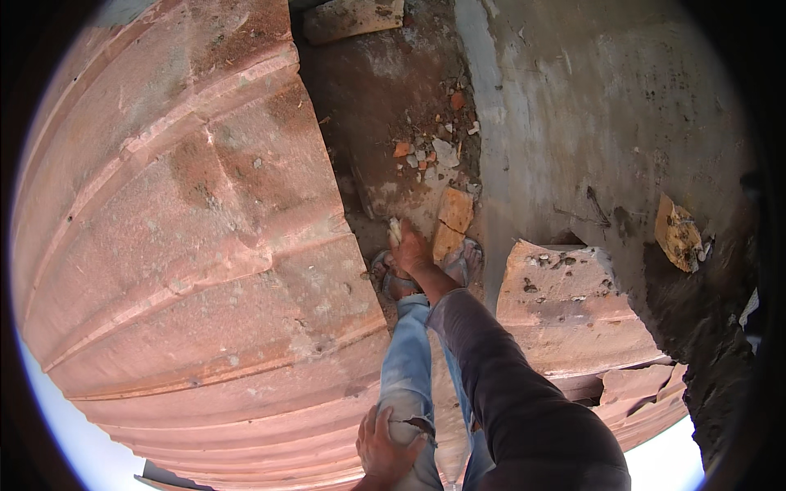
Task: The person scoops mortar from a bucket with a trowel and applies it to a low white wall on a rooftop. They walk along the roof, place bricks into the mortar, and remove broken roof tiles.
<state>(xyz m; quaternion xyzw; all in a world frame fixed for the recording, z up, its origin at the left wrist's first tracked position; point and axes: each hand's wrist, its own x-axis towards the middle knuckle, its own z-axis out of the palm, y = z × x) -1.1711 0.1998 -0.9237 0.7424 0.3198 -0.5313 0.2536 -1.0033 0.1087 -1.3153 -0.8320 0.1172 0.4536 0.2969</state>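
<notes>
My right hand (409, 250) reaches down between my sandaled feet (463, 258), its fingers closed on a small pale chunk (395, 231). My left hand (385, 446) rests on my knee in faded, torn jeans (405, 340), fingers slightly apart and holding nothing. Just right of the chunk lie yellowish-brown broken blocks (454, 213). Beyond them, loose grey and orange rubble (442, 151) is scattered along a dark, dirty strip of ground (368, 98).
Pink corrugated sheeting (188, 213) fills the left side. A grey concrete surface (573, 98) spans the upper right, with a brown chunk (679, 233) on it. A broken pink slab (573, 311) sits lower right. A pale block (352, 20) lies at the top.
</notes>
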